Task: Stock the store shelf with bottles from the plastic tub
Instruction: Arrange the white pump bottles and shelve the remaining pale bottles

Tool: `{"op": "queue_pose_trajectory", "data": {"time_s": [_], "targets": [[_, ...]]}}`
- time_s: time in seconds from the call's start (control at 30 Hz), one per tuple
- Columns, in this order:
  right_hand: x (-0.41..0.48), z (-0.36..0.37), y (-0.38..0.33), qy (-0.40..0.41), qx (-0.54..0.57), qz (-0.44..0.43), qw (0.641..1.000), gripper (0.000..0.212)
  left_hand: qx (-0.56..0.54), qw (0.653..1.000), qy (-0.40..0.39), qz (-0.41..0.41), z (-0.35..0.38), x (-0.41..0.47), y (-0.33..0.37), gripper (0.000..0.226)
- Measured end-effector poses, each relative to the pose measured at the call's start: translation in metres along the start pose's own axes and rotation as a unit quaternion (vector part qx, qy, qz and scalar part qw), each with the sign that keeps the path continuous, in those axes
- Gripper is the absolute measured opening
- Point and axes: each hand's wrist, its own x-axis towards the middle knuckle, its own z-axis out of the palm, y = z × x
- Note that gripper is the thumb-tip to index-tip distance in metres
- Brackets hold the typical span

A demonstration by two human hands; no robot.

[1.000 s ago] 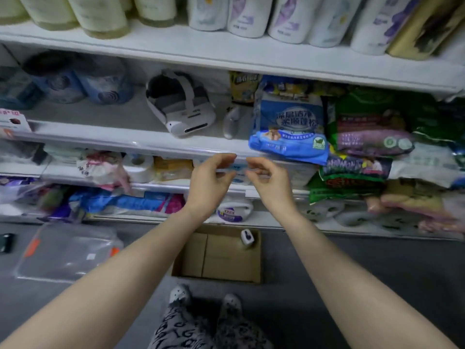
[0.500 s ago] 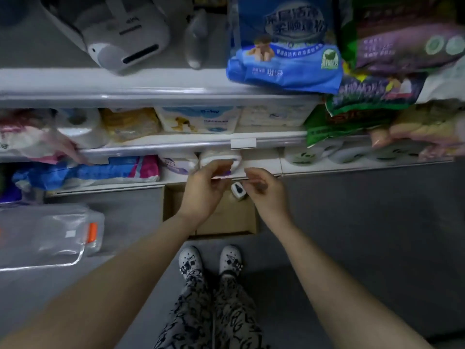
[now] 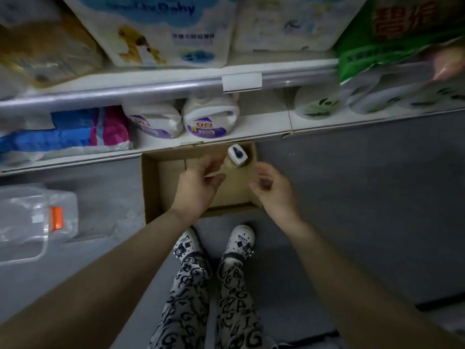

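A small bottle with a white cap stands in the far right corner of an open cardboard box on the floor. My left hand hovers over the box, fingers spread, fingertips just left of the bottle. My right hand is at the box's right edge, fingers loosely curled, holding nothing I can see. Two white bottles with purple labels sit on the bottom shelf right behind the box. A clear plastic tub with an orange latch lies on the floor at the left.
The shelf rail with a blank price tag juts out above the bottom shelf. Blue and pink packs fill the shelf's left side, white pouches the right. My feet stand just before the box on grey floor.
My view has tilted down from the upper shelves to the floor. Both hands dropped from the shelf rail to the cardboard box and moved apart.
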Motion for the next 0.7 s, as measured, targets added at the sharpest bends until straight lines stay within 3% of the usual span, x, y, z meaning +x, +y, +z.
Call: {"op": "queue_pose_trajectory", "data": {"time_s": [0.3, 0.7], "targets": [[0.054, 0.033, 0.061, -0.013, -0.035, 0.032, 0.999, 0.05, 0.001, 0.999, -0.02, -0.04, 0.035, 0.05, -0.069, 0.042], [0.157, 0.089, 0.148, -0.013, -0.09, 0.004, 0.996, 0.064, 0.017, 0.996, -0.06, -0.067, 0.095, 0.155, -0.163, 0.047]]}}
